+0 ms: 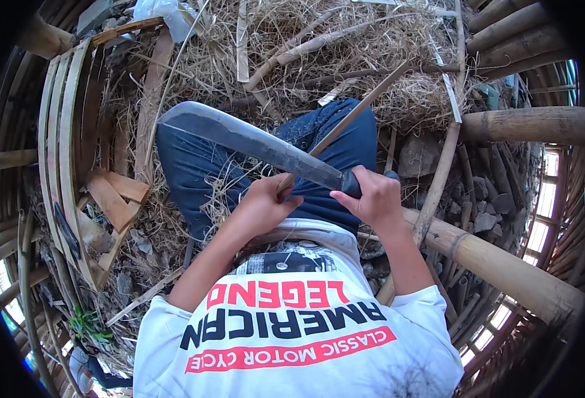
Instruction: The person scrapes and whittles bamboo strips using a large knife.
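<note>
My right hand (374, 198) is wrapped round the black handle of a machete (256, 146). Its broad grey blade points up and to the left, across my lap. In my left hand (268, 204) is the lower end of a thin bamboo strip (362, 106), pinched between thumb and fingers. The strip slants up to the right and passes under the blade, so the two cross between my knees. Thin curled shavings (223, 192) lie on my jeans (193, 166) near the left hand.
A heap of shavings (398, 40) covers the ground ahead. To the left a slatted wooden frame (63, 146) stands by a wood block (111, 199). Thick bamboo poles (498, 262) run along the right, with stones (418, 156) between them. Woven bamboo walls (571, 219) surround the spot.
</note>
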Demonstrator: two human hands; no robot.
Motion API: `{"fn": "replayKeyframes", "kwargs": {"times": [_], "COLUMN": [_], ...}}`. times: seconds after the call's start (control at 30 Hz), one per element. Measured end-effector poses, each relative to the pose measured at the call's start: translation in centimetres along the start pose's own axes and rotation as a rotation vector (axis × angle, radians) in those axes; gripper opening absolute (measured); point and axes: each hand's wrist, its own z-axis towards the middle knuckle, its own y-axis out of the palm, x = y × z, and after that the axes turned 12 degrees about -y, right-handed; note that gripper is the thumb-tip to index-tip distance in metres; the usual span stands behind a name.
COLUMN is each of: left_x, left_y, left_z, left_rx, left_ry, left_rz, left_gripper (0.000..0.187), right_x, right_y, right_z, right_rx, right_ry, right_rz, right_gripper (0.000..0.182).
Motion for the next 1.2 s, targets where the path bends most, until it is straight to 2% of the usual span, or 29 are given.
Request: {"fn": "replayKeyframes", "kwargs": {"times": [0.17, 0.27, 0.37, 0.8, 0.97, 1.13, 1.2], "left_x": [-0.4, -1.7, -2.3, -2.9, -3.2, -3.2, -3.4], "left_y": [-0.6, -0.2, -0.4, -0.6, -0.3, -0.1, -0.2], "left_z": [0.3, 0.9, 1.5, 2.0, 2.0, 1.9, 1.7], "left_rx": [-0.047, -0.040, -0.076, -0.112, -0.068, -0.078, -0.075], "left_ry": [-0.119, -0.065, -0.110, -0.121, -0.119, -0.088, -0.091], "left_rz": [0.026, 0.009, 0.093, 0.041, 0.050, 0.069, 0.077], "left_gripper": [0.030, 0.031, 0.034, 0.034, 0.032, 0.032, 0.032], "right_x": [-0.1, 0.4, 0.7, 2.2, 3.7, 4.5, 5.4], "right_y": [1.4, 1.8, 2.2, 2.7, 1.4, 0.6, 0.1], "right_z": [0.0, -0.1, -0.2, -0.5, -1.4, -2.1, -2.3], "right_rx": [-0.024, -0.034, -0.064, -0.091, -0.108, -0.072, -0.058], "right_ry": [0.008, -0.011, 0.005, 0.016, 0.135, 0.133, 0.250], "right_rz": [-0.029, -0.045, -0.059, -0.098, -0.135, -0.143, -0.154], "right_gripper": [0.059, 0.058, 0.058, 0.056, 0.055, 0.053, 0.051]}}
